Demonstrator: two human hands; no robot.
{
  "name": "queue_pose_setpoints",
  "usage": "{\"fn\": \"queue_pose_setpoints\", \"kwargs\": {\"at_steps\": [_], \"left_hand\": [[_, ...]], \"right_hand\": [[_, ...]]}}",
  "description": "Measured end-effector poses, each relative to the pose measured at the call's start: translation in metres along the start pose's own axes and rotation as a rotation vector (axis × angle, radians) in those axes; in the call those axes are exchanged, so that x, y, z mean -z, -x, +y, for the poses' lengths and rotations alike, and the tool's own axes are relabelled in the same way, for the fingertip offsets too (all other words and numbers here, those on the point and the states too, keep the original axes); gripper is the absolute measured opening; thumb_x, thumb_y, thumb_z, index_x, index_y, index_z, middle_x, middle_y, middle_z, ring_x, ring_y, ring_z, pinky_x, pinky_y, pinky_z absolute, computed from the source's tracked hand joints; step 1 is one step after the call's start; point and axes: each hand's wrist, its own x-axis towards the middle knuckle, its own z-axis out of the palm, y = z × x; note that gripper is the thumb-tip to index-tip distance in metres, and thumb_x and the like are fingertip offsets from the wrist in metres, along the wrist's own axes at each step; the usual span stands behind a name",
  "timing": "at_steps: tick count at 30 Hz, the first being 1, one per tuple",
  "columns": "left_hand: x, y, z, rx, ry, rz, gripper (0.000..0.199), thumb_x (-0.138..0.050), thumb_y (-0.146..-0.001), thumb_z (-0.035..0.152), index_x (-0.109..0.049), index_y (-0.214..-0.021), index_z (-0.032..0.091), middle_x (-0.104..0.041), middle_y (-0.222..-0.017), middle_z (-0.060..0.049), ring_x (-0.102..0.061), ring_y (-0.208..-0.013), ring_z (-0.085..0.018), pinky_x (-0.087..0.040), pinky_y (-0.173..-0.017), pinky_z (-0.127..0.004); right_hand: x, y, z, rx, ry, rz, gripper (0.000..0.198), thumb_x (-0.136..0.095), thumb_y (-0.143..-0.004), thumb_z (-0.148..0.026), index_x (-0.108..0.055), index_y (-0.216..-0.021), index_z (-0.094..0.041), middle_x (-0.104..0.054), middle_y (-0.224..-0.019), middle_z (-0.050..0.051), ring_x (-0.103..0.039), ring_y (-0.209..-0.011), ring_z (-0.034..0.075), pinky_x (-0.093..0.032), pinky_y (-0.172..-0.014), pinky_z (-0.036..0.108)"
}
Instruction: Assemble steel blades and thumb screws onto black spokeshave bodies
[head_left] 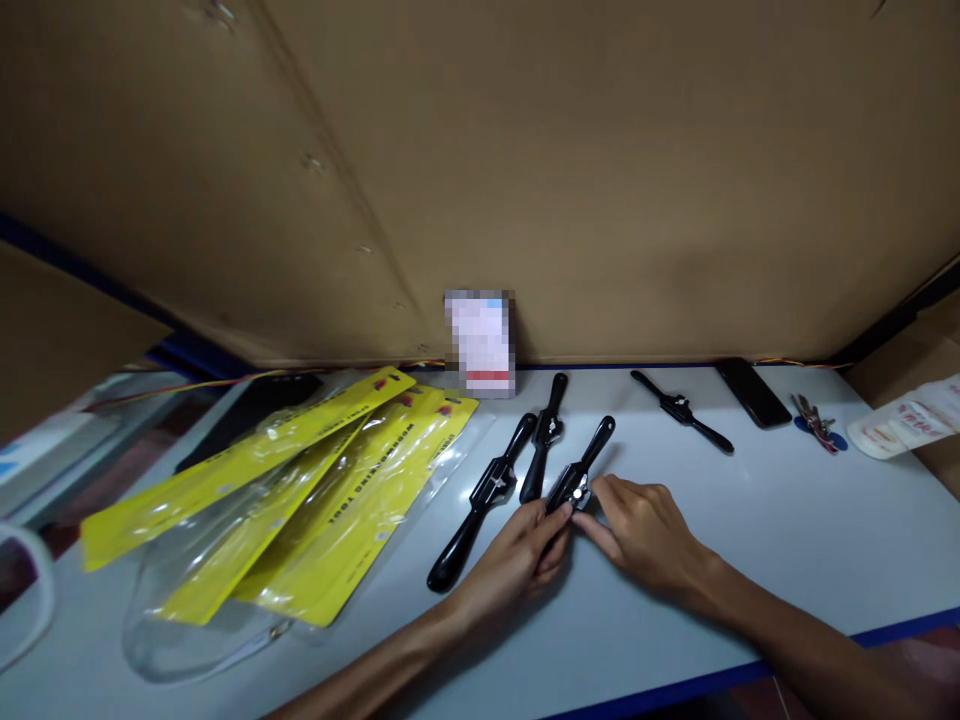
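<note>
My left hand (529, 548) is closed around the lower handle of a black spokeshave (600, 436), tilted with its other handle pointing up and away. At the silver metal part in the spokeshave's middle, my right hand (651, 530) grips with bent thumb and fingers. Part of the tool's body is hidden by my fingers. Just left of my hands lie a second spokeshave (491, 485) and a third spokeshave (551, 425). Farther off to the right, another black spokeshave (679, 408) rests on the white table (750, 520).
Yellow-headed clear plastic packages (360, 500) spread over the left side. At the back wall leans a blurred-out upright object (480, 345). A black phone (752, 393), keys (817, 420) and a white plastic bottle (900, 420) lie at the right.
</note>
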Motion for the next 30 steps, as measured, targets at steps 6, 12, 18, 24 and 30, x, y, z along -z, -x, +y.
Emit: {"fn": "queue_pose_setpoints", "kwargs": {"at_steps": [6,12,18,24,30], "left_hand": [[0.000,-0.002,0.000,0.031,0.034,-0.009,0.056,-0.075,-0.071,0.071,-0.048,-0.075,0.022,-0.035,-0.046,0.014,-0.019,-0.037,-0.004,-0.012,-0.035,-0.020],[0.001,-0.005,-0.005,0.006,-0.006,-0.020,0.053,-0.074,-0.072,0.068,-0.045,-0.074,0.023,-0.037,-0.047,0.013,-0.022,-0.037,-0.004,-0.014,-0.037,-0.022],[0.000,-0.006,-0.006,0.019,-0.032,-0.041,0.052,-0.071,-0.075,0.066,-0.040,-0.075,0.025,-0.033,-0.046,0.014,-0.021,-0.038,-0.006,-0.013,-0.039,-0.022],[0.001,-0.006,-0.005,0.027,-0.077,-0.061,0.054,-0.070,-0.073,0.069,-0.038,-0.073,0.026,-0.033,-0.046,0.014,-0.021,-0.037,-0.005,-0.013,-0.035,-0.021],[0.004,-0.006,-0.006,0.047,-0.088,-0.085,0.053,-0.072,-0.074,0.067,-0.037,-0.073,0.025,-0.033,-0.047,0.014,-0.020,-0.037,-0.004,-0.011,-0.034,-0.020]], "right_hand": [[0.012,-0.002,0.010,-0.071,-0.137,0.039,0.023,-0.055,-0.101,-0.039,-0.067,-0.103,-0.018,-0.075,-0.090,0.005,-0.069,-0.070,0.020,-0.041,-0.062,0.031],[0.012,-0.003,0.007,0.033,-0.146,0.127,0.026,-0.048,-0.105,-0.032,-0.069,-0.107,-0.018,-0.074,-0.087,0.006,-0.068,-0.073,0.019,-0.042,-0.062,0.031],[0.009,-0.004,0.003,0.090,-0.121,0.057,0.031,-0.040,-0.104,-0.020,-0.068,-0.091,-0.018,-0.067,-0.081,0.005,-0.061,-0.071,0.017,-0.041,-0.060,0.030],[0.012,-0.005,0.003,0.131,-0.117,0.045,0.031,-0.043,-0.106,-0.025,-0.070,-0.096,-0.016,-0.065,-0.086,0.007,-0.060,-0.075,0.019,-0.043,-0.062,0.031],[0.008,-0.004,0.002,0.109,-0.215,0.065,0.028,-0.047,-0.105,-0.026,-0.071,-0.092,-0.017,-0.064,-0.089,0.007,-0.059,-0.081,0.018,-0.047,-0.071,0.030]]}}
